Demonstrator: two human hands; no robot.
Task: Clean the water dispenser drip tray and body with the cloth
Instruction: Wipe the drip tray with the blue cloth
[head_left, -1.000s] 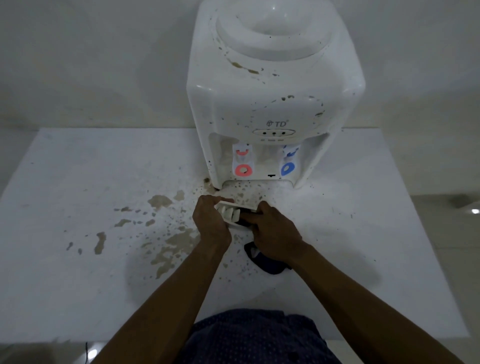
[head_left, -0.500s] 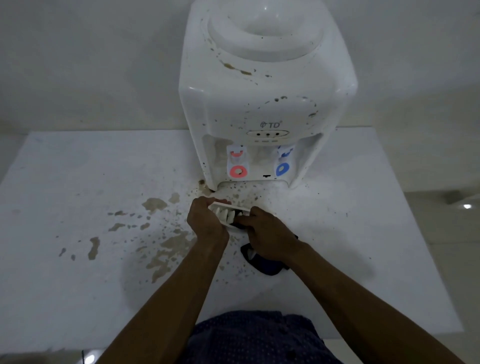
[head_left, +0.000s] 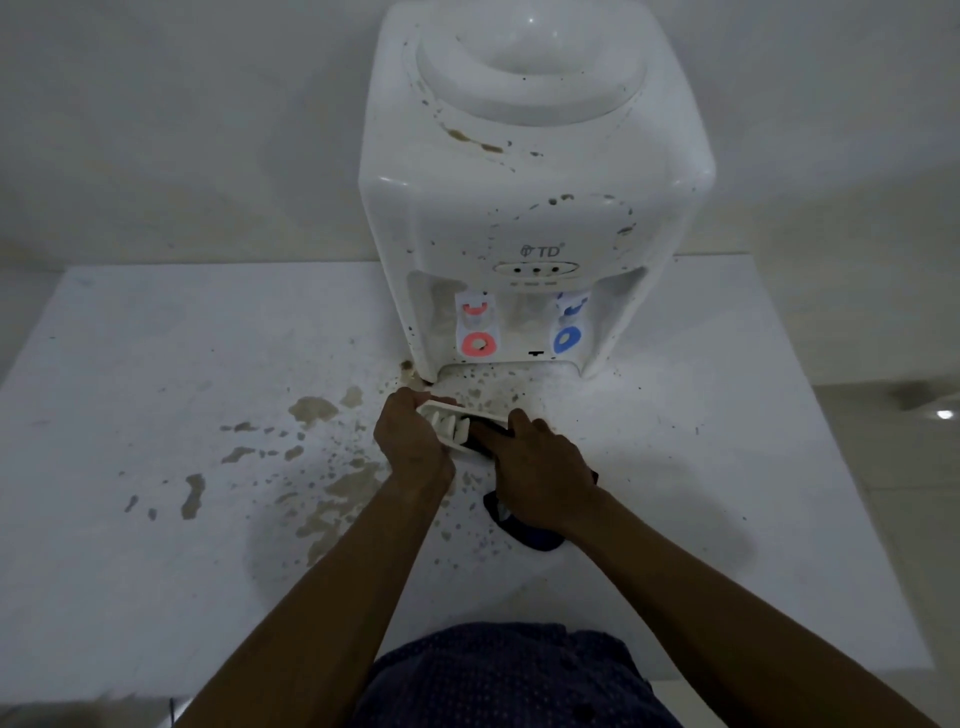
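The left hand (head_left: 410, 447) gripped the left end of the white slotted drip tray (head_left: 445, 422), fingers curled round its edge, and held it lifted and tilted off the surface (head_left: 156, 364). The right hand (head_left: 540, 478) clutched the dark cloth (head_left: 524, 538), with its fingers pressing a fold of it against the tray's right part. The rest of the cloth hung out beneath that palm.

The tray lay between the two hands. Its long axis ran across from the left hand to the right, so a wipe along its length would probably travel from the right hand toward the left. How much of the tray was already clean could not be told, because the hands and cloth hid most of it.

The water dispenser (head_left: 519, 208) stood just beyond both hands, its body flecked with brown spots and its empty tray recess directly ahead of the fingertips. Since the right hand carried the cloth, it seemed the one better placed to move on to the body. Brown stains (head_left: 337, 493) spread over the surface to the left of the left hand.
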